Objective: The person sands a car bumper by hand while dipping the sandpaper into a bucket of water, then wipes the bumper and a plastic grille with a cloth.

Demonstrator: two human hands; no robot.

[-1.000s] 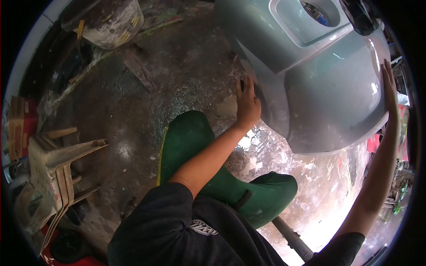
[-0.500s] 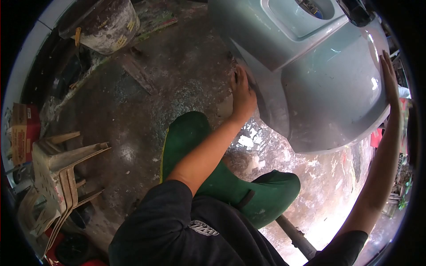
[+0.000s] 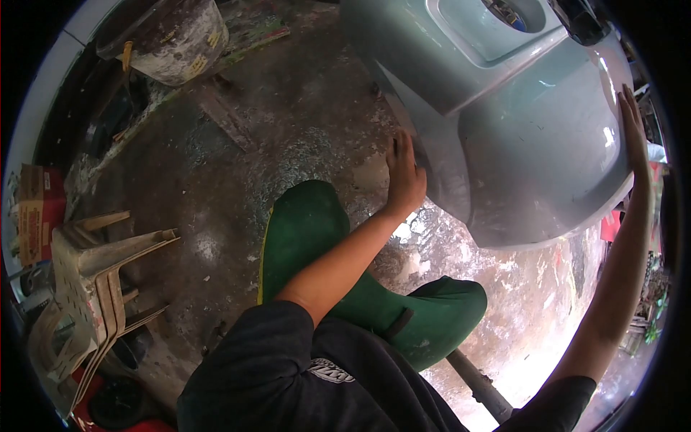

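Note:
A large silver-grey car bumper (image 3: 533,151), glossy and curved, fills the upper right of the head view. My left hand (image 3: 407,173) is at its left edge, fingers pointing up along the rim and slightly bent; part of the hand's contact with the edge is hidden. On the opposite side, my right hand (image 3: 633,129) lies along the right edge with its fingers stretched out against the surface. What supports the bumper is out of sight.
Stacked plastic stools (image 3: 93,288) lie tipped at the left, near a red and brown carton (image 3: 39,216). A stained bucket (image 3: 180,43) stands at the upper left. A pole (image 3: 479,385) extends below my green-clad leg (image 3: 432,324). The floor (image 3: 209,180) is stained.
My left hand has slid down and slightly right along the bumper's left edge. My right hand and the bumper have stayed practically where they were.

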